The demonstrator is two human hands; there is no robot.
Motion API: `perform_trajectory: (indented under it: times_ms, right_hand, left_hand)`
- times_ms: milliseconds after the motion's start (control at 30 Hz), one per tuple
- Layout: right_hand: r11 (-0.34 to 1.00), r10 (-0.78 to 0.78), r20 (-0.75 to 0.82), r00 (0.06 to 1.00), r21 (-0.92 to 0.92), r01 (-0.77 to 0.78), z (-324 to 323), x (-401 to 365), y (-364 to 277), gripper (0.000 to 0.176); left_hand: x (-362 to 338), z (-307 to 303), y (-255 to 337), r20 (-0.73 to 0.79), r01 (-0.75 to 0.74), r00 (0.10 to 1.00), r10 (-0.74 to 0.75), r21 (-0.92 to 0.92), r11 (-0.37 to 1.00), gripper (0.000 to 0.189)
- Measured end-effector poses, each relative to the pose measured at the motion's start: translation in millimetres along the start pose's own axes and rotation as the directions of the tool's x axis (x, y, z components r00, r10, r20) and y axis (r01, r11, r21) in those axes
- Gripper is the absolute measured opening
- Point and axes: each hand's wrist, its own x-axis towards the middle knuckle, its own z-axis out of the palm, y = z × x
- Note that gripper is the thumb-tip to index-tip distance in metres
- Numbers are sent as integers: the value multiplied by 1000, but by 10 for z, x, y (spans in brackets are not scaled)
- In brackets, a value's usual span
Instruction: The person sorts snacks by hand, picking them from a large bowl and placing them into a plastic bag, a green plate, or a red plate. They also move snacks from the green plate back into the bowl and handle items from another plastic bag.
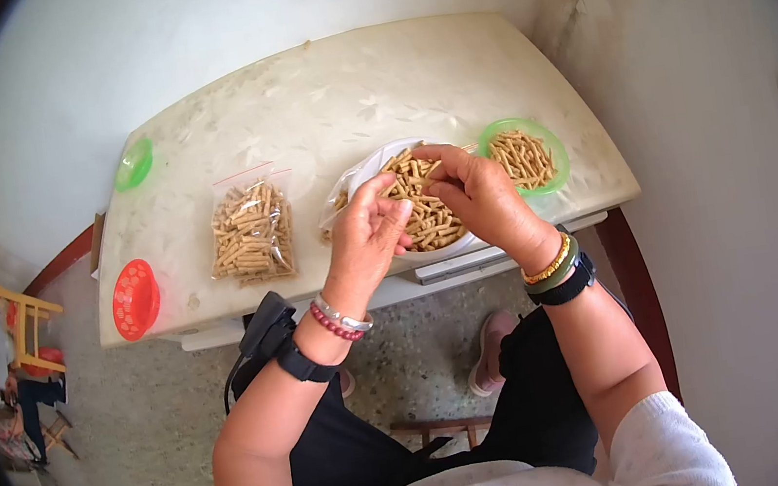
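Observation:
A white bowl (454, 248) heaped with short tan sticks (434, 222) stands near the table's front edge. Over its left side is my left hand (370, 231), fingers curled in and thumb bent towards them; whatever they hold is hidden. My right hand (475, 190) hovers over the bowl's right side, thumb and forefinger pinched together. Anything between those fingertips blends with the sticks behind. To the right, a green bowl (563, 161) contains more, thinner-looking sticks. A clear zip bag (252, 231) filled with similar sticks lies left of my left hand.
On the pale table (293, 108), a red perforated basket (136, 299) sits at the front left corner and a green bowl (134, 164) at the far left. Walls border the table behind and at right. A wooden chair (20, 316) stands on the floor at left.

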Motion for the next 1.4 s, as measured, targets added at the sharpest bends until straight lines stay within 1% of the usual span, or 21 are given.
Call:
perform_trajectory:
  times_ms: [67,133,200,300,367,433,500,533,600,833,933,967,1033,1100,1133,1200,1233,1267,1300,1367,1400]
  right_hand:
    - [997,-33,58,998,-73,37,23,19,-79,36]
    - [996,-64,73,995,-63,69,89,43,-72,35]
    - [994,-94,81,992,-46,98,111,56,-61,35]
    - [987,-36,58,998,-153,45,108,65,-31,33]
    - [966,-90,-61,994,-247,72,79,75,57,32]
    - [956,-85,-49,995,-287,67,35,65,114,30]
    - [974,167,26,986,-162,-161,24,40,97,27]
    - [974,165,27,986,-161,-158,42,20,101,27]
    - [956,218,124,968,174,-237,117,-8,122,22]
    - [917,251,55,966,305,-256,237,52,140,15]
    - [887,271,121,955,354,-297,230,66,88,11]
    - [883,287,60,956,369,-289,221,84,73,11]
    - [878,306,0,952,385,-283,207,128,71,15]
    - [846,290,-35,956,476,-239,205,166,74,21]
    - [857,282,-33,959,458,-236,222,177,31,22]
    - [861,254,-28,967,463,-212,336,188,-13,21]
    - [864,228,-23,973,466,-191,403,197,-28,20]
    - [883,151,-18,988,452,-127,477,211,2,20]
    - [882,149,-14,989,454,-127,527,226,0,20]
    - [959,37,12,999,280,-39,601,248,-2,19]
    - [956,15,17,1000,293,-19,645,281,26,17]
  left_hand:
    - [78,18,-61,6,-8,1000,8,11,1000,33]
    - [180,32,-130,10,36,999,-35,-149,988,20]
    - [274,13,-171,-2,42,999,-43,-167,985,16]
    - [286,-34,-141,-4,79,997,-81,-188,979,12]
    - [276,-48,-151,-61,27,997,-40,-212,977,12]
    - [238,-61,-160,-62,56,995,-73,-240,969,11]
    - [215,-68,-180,-68,84,992,-109,-303,949,11]
    - [208,-67,-186,-70,82,992,-108,-302,950,11]
    - [198,-75,-190,-99,41,992,-73,-294,955,11]
    - [145,-62,-141,-70,30,996,-46,-224,974,13]
    - [101,-103,-24,-76,36,996,-48,-157,987,16]
    - [58,-120,96,-171,-128,979,115,-67,990,16]
    - [34,-192,171,-334,-377,859,387,96,921,17]
    - [78,-421,185,-318,-370,753,575,518,771,25]
    - [120,-469,158,-318,-369,754,575,518,771,25]
    - [198,-554,60,-179,-316,776,605,720,617,25]
    - [219,-566,43,-183,-310,775,605,724,616,25]
    - [240,-553,31,-143,-266,801,581,785,560,26]
    - [269,-543,13,-105,-225,827,552,838,497,28]
    - [345,-576,-75,-116,-207,825,554,849,487,25]
    - [385,-622,-130,-123,-179,870,477,823,539,19]
